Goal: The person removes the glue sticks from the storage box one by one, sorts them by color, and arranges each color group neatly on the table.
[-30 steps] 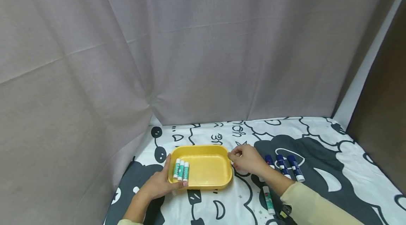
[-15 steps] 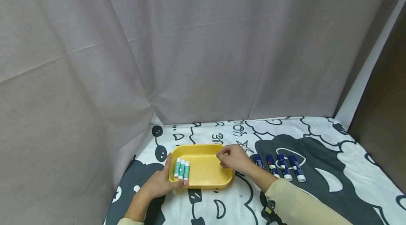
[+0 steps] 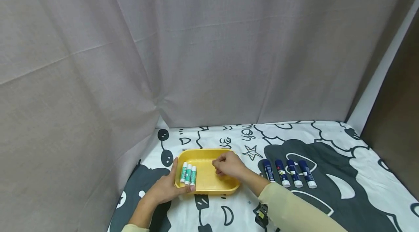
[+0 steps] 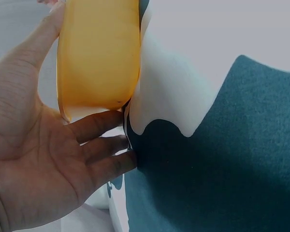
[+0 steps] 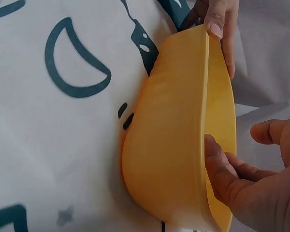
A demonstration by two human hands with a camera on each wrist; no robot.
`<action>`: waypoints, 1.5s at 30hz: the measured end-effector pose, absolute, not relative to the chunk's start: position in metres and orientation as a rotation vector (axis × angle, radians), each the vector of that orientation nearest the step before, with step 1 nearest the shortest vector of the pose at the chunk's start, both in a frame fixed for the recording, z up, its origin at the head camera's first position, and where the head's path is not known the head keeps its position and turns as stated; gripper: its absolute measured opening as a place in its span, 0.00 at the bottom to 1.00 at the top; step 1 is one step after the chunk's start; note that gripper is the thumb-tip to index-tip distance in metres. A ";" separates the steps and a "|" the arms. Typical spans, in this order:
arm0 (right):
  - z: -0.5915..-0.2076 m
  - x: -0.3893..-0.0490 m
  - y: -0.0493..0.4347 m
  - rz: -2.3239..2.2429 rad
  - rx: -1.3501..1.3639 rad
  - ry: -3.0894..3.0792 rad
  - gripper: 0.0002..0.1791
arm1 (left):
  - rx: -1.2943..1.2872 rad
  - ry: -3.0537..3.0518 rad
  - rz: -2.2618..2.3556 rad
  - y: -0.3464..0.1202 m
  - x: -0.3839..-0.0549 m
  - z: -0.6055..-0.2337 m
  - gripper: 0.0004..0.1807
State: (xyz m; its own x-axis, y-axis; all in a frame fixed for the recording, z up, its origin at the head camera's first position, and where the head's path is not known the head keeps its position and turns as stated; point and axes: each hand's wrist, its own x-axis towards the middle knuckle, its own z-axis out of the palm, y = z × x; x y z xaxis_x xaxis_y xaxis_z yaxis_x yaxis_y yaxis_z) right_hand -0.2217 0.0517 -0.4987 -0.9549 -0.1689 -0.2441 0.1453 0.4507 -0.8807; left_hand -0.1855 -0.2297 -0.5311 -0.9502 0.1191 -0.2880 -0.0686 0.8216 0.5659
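A shallow yellow tray [image 3: 212, 189] lies on the printed cloth. My left hand [image 3: 167, 189] grips its left end, thumb over the near rim and fingers around the outside, as the left wrist view also shows. Three small green-and-white capped tubes [image 3: 188, 174] lie side by side in the tray's left part, close to the left thumb. My right hand [image 3: 229, 164] is over the tray's right half. In the right wrist view its bent fingers [image 5: 220, 169] dip inside the rim, the thumb stands apart from them, and nothing shows between.
Several dark blue tubes with white ends [image 3: 291, 174] lie in a row on the cloth right of the tray, just beyond the right forearm. A grey curtain [image 3: 209, 50] hangs behind the cloth [image 3: 229, 137]. A brown panel [image 3: 392, 115] stands at the right.
My right hand has moved left from the tray's right edge to over its inside. The forearm now covers where a green-and-white tube lay on the cloth. The left hand and tray stay put.
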 end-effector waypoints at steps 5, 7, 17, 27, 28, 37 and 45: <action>-0.504 -0.223 0.043 -1.550 -0.011 2.353 0.12 | 0.035 2.684 0.855 -0.229 -0.185 -0.530 0.78; -0.507 -0.223 0.040 -1.565 -0.014 2.328 0.13 | 0.036 2.683 0.856 -0.229 -0.185 -0.529 0.78; -0.523 -0.223 0.020 -1.570 0.030 2.260 0.14 | 0.059 2.677 0.849 -0.227 -0.186 -0.527 0.78; -0.530 -0.227 0.011 -1.674 0.089 2.117 0.17 | 0.065 2.676 0.855 -0.227 -0.186 -0.528 0.78; -0.530 -0.228 0.010 -1.688 0.088 2.093 0.17 | 0.067 2.676 0.854 -0.227 -0.186 -0.528 0.78; -0.534 -0.232 0.001 -1.801 0.038 1.920 0.18 | 0.075 2.679 0.857 -0.228 -0.186 -0.529 0.78; -0.534 -0.235 -0.003 -1.798 0.028 1.878 0.18 | 0.097 2.690 0.872 -0.231 -0.186 -0.529 0.78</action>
State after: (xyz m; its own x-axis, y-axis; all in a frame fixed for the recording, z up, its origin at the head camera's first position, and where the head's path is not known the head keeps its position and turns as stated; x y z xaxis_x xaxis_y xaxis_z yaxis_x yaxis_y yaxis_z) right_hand -0.2354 -0.0032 -0.5340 -0.8568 -0.3421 -0.3858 0.3706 0.1115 -0.9221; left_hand -0.1856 -0.2309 -0.5290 -0.9493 0.1580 -0.2717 -0.0313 0.8125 0.5821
